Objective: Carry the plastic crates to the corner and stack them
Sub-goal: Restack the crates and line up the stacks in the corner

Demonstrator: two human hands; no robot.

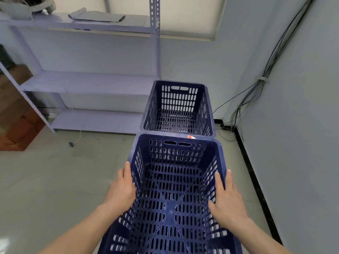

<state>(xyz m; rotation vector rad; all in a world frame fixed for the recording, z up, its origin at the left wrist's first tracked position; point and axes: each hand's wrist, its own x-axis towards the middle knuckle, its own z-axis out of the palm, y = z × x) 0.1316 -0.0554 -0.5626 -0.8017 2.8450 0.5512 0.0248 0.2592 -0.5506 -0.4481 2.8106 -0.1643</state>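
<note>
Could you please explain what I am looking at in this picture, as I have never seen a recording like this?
There is no machine here. One camera worn on a person's head looks forward and down, so the bare arms at the bottom are the wearer's own. The left hand and right hand lie with straight fingers on the long sides of the near crate, which is blue, slotted and empty. Whether it is off the ground I cannot tell. The far crate, alike and also empty, sits in the corner beside a rack. Cables run down the wall on the right.
</note>
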